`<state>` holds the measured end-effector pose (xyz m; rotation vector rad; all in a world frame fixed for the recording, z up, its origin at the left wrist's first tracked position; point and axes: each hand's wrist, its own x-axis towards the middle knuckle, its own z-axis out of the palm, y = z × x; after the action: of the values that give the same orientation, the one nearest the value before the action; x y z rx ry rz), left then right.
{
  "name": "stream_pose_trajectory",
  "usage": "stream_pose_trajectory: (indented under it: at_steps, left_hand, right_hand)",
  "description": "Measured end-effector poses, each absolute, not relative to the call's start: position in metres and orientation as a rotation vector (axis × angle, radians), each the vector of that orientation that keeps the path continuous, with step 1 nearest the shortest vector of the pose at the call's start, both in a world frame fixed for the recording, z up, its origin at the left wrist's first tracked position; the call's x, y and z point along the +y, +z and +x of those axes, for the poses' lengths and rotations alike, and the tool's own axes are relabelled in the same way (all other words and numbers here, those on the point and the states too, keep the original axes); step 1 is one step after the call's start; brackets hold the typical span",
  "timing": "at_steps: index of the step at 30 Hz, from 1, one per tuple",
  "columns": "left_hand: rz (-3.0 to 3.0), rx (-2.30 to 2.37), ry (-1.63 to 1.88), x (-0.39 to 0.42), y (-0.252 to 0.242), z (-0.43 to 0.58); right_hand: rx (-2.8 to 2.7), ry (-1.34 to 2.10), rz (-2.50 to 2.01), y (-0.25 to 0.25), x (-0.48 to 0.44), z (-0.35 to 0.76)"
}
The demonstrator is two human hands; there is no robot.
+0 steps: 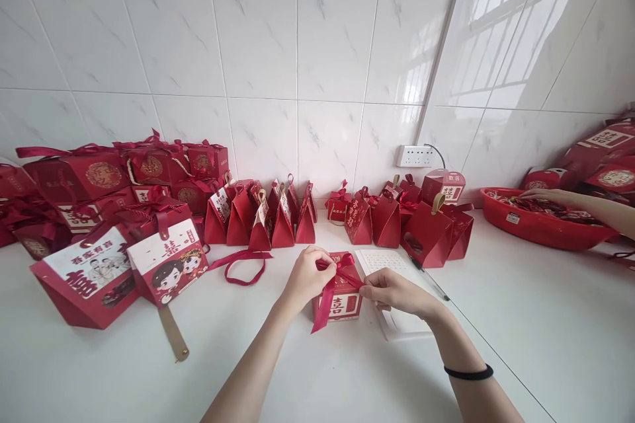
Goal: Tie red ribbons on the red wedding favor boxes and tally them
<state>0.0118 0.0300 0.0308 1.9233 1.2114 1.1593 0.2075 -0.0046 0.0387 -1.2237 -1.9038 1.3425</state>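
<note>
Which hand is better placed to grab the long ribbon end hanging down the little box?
Probably the left hand: the ribbon tail hangs just below it on the small red box. The right hand pinches the bow from the other side.

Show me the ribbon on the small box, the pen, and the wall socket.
ribbon (344,260), head view, on the bow.
pen (430,279), head view, mid-barrel.
wall socket (415,156), head view, middle of its faceplate.

Place: home workroom, likely a tiled kitchen corner
Walls: glossy white tiles (297,46), socket (415,156)
Surface: white desk (520,317) along the wall
Stock: red wedding gift boxes (278,218) stacked in rows, red basin (540,230)
</note>
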Motion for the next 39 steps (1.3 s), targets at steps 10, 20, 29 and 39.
stream_pose_trajectory:
  at_steps: [10, 20, 29, 39]
  left_hand:
    - [1.921, 1.098, 1.149, 0.031, 0.028, 0.012]
    - [1.718, 1.304, 1.304, 0.028, 0.026, 0.017]
    - [1.545, 1.348, 1.347, 0.026, 0.020, 0.018]
    - [1.407, 1.309, 1.429, 0.016, 0.010, 0.031]
  right_hand:
    - [-1.638, 0.922, -1.262, 0.034, 0.005, 0.204]
    - [-1.474, 0.812, -1.183, 0.014, 0.014, 0.181]
    - [-1.351, 0.992, -1.158, 0.019, 0.013, 0.181]
    - [-1.268, 1.157, -1.134, 0.017, 0.013, 0.184]
